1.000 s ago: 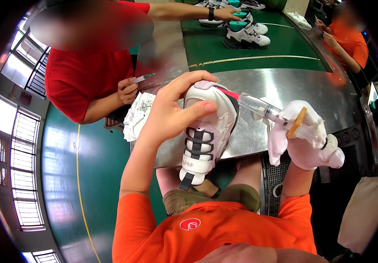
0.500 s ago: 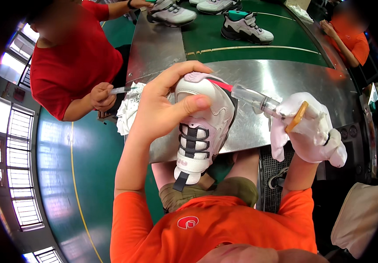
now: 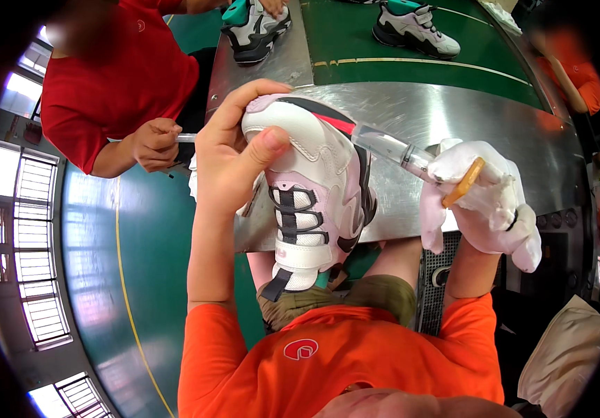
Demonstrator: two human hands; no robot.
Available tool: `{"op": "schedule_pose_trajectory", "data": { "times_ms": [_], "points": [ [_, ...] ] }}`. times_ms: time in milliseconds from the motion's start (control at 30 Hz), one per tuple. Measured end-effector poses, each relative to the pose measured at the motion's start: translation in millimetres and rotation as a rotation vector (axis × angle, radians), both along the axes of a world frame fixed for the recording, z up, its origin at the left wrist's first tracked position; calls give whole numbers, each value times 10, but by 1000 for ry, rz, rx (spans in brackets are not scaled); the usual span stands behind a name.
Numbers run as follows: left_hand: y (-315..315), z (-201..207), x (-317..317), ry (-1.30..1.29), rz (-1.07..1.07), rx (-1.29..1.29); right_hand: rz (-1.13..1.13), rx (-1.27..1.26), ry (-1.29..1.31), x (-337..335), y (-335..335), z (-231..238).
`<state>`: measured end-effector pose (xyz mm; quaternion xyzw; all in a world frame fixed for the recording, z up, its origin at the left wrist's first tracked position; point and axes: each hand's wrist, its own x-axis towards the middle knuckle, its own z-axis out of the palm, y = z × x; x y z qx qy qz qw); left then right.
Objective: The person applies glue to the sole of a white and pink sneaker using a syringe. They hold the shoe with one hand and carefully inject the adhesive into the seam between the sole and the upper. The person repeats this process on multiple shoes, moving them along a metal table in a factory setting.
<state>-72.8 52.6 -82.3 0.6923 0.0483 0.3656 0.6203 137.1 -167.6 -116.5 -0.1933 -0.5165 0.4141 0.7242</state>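
A white and pale-pink sneaker with black laces and a black-tipped strap hangs toe-up over the metal table. Bare, my left hand grips its toe, thumb across the upper and fingers behind. In a white glove, my right hand is closed round a clear syringe. A yellow-brown ring-shaped piece sits at those gloved fingers. The syringe's red tip meets the edge of the sole near the toe. The far side of the shoe is hidden.
A person in red at the left holds a syringe and handles another sneaker. A further sneaker stands on the green belt beyond the metal table. Another person in orange is at the far right.
The sneaker, my left hand and the syringe have shifted left, and the shoe has turned to show more of its side. On the belt, the sneaker has moved right.
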Motion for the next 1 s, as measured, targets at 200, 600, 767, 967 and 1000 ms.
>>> {"op": "schedule_pose_trajectory", "data": {
  "times_ms": [200, 600, 767, 967, 1000],
  "points": [
    [36, -193, -24, -36, 73, -11, 25, -90, 3, -70, -24, -71],
    [-74, -276, 0, -66, 169, -94, 65, -166, -13, -68, -44, -168],
    [-46, -314, -17, -66, 153, -103, 75, -182, -34, -60, -41, -147],
    [-60, -309, 0, -70, 151, -134, 76, -189, -65, -96, -40, -58],
    [-54, -313, -2, -68, 150, -133, 86, -231, -72, -77, -48, -46]
  ]
}}
